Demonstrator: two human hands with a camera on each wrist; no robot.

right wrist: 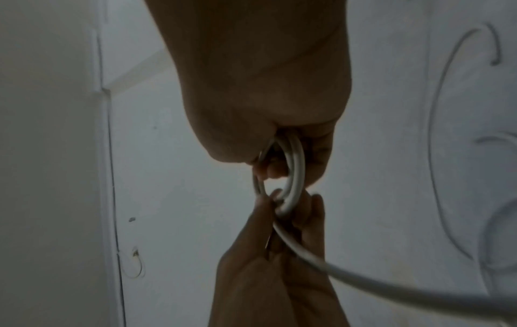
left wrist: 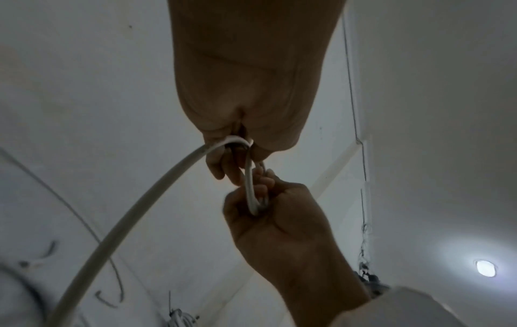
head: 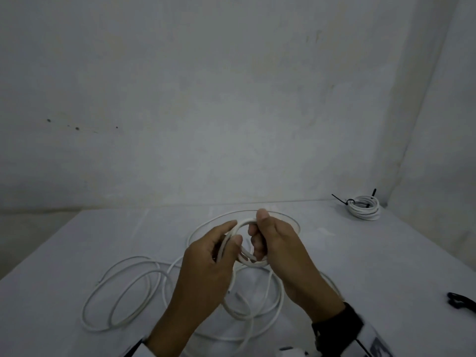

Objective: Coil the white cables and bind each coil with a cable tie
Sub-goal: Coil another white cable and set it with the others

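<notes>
Both hands are up over the white table (head: 64, 253), working one small coil (head: 246, 260) of white cable held between them. The right hand (head: 283, 253) has fingers curled through the ring and thumb clamped on top; the left hand (head: 206, 266) pinches the near side, thumb against fingertips. From that pinch, the loose cable (head: 121, 300) trails down below the fingers and sprawls in wide loops across the table; how many separate cables lie there is not clear. One finished coil (head: 364, 206) sits far beyond the right fingertips, in the table's back corner, bound with black cable ties (head: 343, 200), two dark tails sticking out. A dark object (head: 461, 301) lies right of the right wrist, too blurred to name. No readable writing anywhere.
</notes>
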